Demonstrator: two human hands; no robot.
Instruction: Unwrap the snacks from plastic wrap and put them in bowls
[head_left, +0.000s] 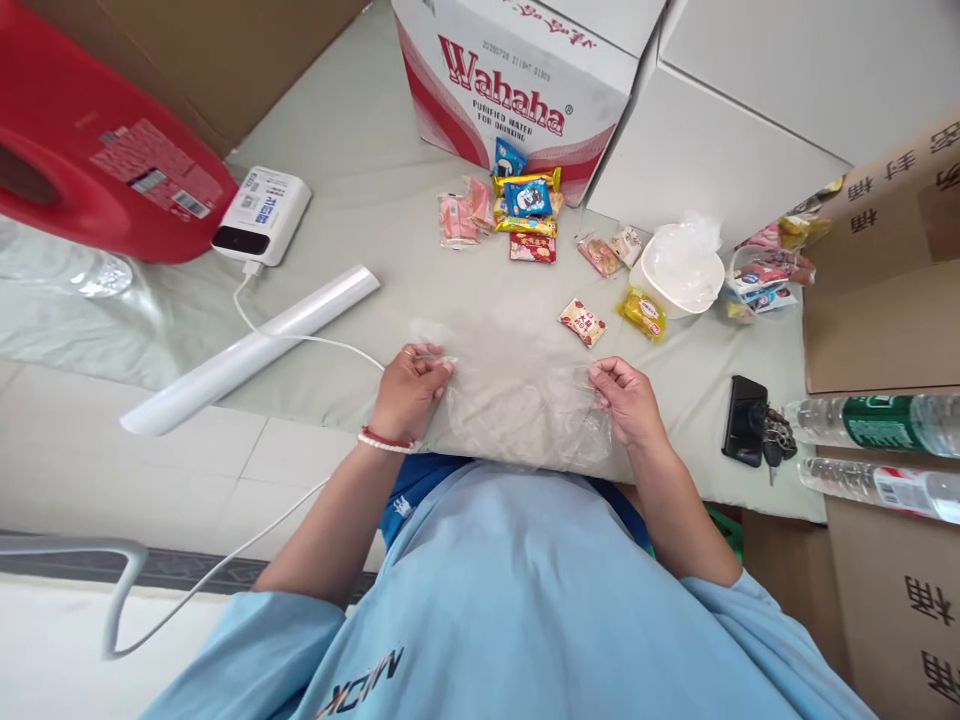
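Currently: clear plastic bag [529,420], qty 1, pinched at L edge by L hand [415,388], R edge by R hand [627,398], each grip closed; snack pkt [582,322] nearby.

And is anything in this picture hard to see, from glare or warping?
In the head view, the clear plastic bag between the left hand and right hand almost blends into the pale cloth; glare brightens the clear bottle at far left; the red jug looks stretched toward the frame's edge; lettering on the Wahaha box reads crisply.
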